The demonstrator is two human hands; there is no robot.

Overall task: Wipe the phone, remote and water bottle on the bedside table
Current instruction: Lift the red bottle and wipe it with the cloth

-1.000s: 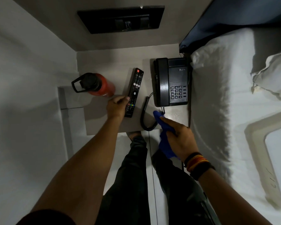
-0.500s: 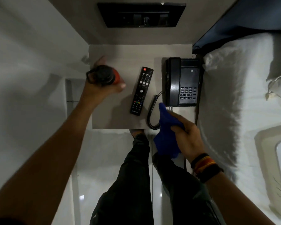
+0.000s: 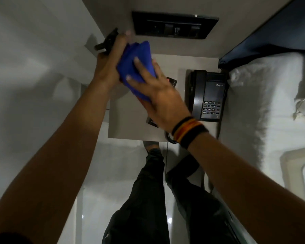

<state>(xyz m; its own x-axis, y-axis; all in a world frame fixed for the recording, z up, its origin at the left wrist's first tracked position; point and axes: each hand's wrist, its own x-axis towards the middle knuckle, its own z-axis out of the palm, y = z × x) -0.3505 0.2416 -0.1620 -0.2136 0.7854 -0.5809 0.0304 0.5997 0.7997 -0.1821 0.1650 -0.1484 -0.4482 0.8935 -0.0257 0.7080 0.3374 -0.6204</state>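
My left hand (image 3: 109,64) holds the water bottle (image 3: 107,42) up above the bedside table (image 3: 127,120); only its black cap and handle show past my fingers. My right hand (image 3: 158,97) presses a blue cloth (image 3: 136,67) around the bottle's body, which is hidden. The black remote (image 3: 172,81) lies on the table, mostly covered by my right hand and wrist. The black desk phone (image 3: 209,95) sits at the table's right side, its coiled cord (image 3: 169,138) hanging at the front edge.
A bed with white linen (image 3: 271,111) runs along the right, close to the table. A black wall panel (image 3: 174,25) is above the table. White walls stand at left. My legs in dark trousers (image 3: 148,199) are below on a glossy floor.
My left hand lifted the bottle off the table toward the camera. My right hand brought the blue cloth from the table's front edge up and wrapped it around the bottle.
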